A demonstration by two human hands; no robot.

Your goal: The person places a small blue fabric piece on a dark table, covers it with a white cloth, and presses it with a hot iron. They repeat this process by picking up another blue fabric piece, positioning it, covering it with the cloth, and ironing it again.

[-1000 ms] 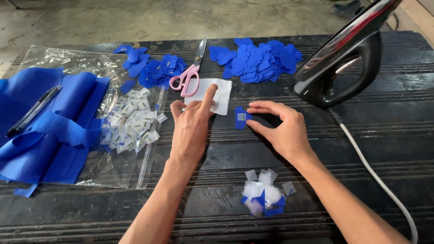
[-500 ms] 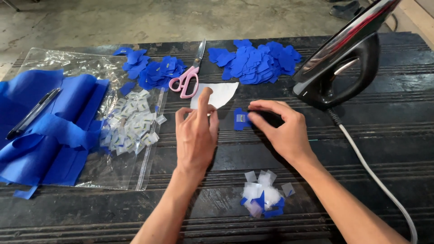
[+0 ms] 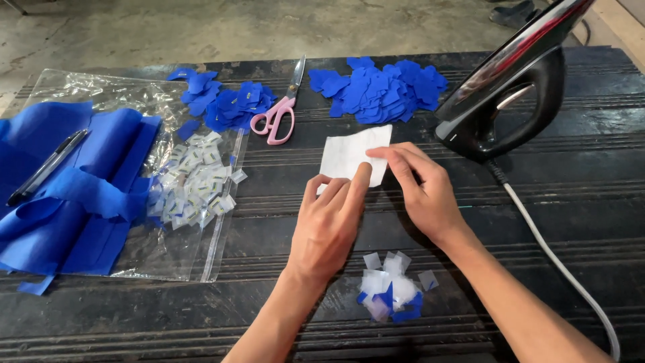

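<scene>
Both hands rest fingertips-down on a white paper piece [image 3: 351,154] lying flat near the middle of the dark tabletop [image 3: 282,222]. I record my left hand [image 3: 329,225] with its index finger extended onto the paper's lower edge, the other fingers curled; nothing is pinched. My right hand [image 3: 423,191] lays its fingers flat across the paper's right side, pressing rather than gripping.

Toward the far edge lie two heaps of blue fabric cut-outs [image 3: 379,87], with pink-handled scissors [image 3: 279,111] between them. A black iron [image 3: 510,94] stands on its heel at the far right corner, its white cord [image 3: 557,269] trailing to the near right edge. At the left side, a clear plastic bag [image 3: 201,222] carries small white tags [image 3: 195,181], folded blue cloth [image 3: 67,195] and a pen [image 3: 44,168]. Close to the near edge, between my forearms, sits a small pile of white and blue scraps [image 3: 390,289].
</scene>
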